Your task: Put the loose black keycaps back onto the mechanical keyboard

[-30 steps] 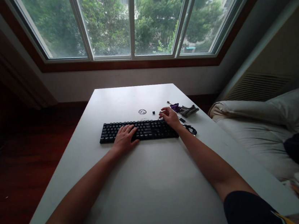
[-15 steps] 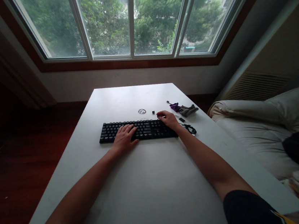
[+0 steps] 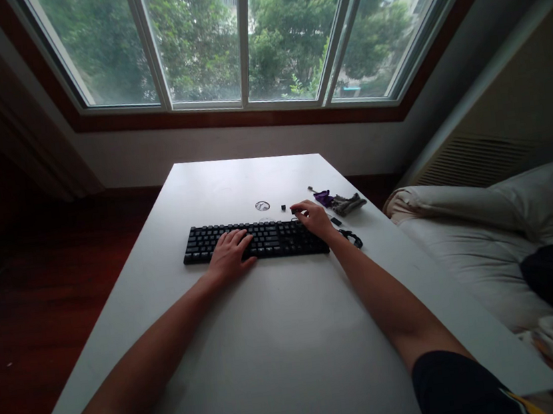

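A black keyboard [image 3: 265,238] lies across the white table. My left hand [image 3: 229,250] rests on its left-middle keys, fingers stretched out and thumb near the front edge. Over the far right edge of the keyboard, my right hand [image 3: 312,218] has thumb and fingers pinched on a small dark piece that looks like a keycap [image 3: 294,211]. Just left of those fingertips, another small black keycap [image 3: 283,207] stands on the tabletop. My right hand and wrist hide part of the keyboard's right end.
Beyond the keyboard are a round patterned disc [image 3: 262,206], a purple cloth [image 3: 323,198], a grey cloth [image 3: 349,204] and a small brush-like item [image 3: 310,189]. A coiled black cable [image 3: 352,238] and a flat black piece [image 3: 335,222] lie right. A pale sofa [image 3: 442,240] flanks the table [image 3: 273,342].
My right hand has lifted or shifted very slightly away from the keyboard's far edge, still pinching the small dark piece. My left hand stays in place.
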`<state>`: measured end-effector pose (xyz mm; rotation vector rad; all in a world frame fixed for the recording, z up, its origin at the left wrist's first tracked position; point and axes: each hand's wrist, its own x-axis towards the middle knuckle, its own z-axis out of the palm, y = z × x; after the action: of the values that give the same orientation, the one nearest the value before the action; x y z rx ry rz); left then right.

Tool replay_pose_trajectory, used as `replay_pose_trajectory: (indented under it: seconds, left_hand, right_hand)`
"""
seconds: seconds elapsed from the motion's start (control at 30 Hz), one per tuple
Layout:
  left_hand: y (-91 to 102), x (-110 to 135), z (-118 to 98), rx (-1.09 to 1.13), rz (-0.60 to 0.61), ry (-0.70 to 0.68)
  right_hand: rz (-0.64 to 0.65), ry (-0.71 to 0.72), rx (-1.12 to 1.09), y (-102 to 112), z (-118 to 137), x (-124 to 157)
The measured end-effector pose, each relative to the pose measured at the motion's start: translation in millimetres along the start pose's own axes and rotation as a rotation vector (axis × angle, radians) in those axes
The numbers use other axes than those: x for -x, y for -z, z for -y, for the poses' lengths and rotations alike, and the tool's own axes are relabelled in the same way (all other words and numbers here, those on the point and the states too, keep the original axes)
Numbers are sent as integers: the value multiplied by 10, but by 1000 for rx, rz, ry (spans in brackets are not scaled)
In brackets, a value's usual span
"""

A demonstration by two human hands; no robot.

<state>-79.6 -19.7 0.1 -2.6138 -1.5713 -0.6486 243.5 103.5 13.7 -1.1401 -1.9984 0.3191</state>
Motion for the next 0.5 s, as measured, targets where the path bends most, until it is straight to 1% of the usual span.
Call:
replay_pose_trajectory:
  seconds: [0.17,0.27,0.37,0.5]
  left_hand:
    - [6,7,3,-6,-1,-3]
    - [4,11,4,0,-1,-5]
    - [0,10,3,9,-5,-4]
    - [12,5,-6,7,-2,-6]
  right_hand:
    - [-79,-40,-13,96,-148,-30]
    - [-93,-79,-33,136,-192,-31]
    - [-47,-118,-43,124,-172,-17]
    - [105,-106,-37,33,-103,6]
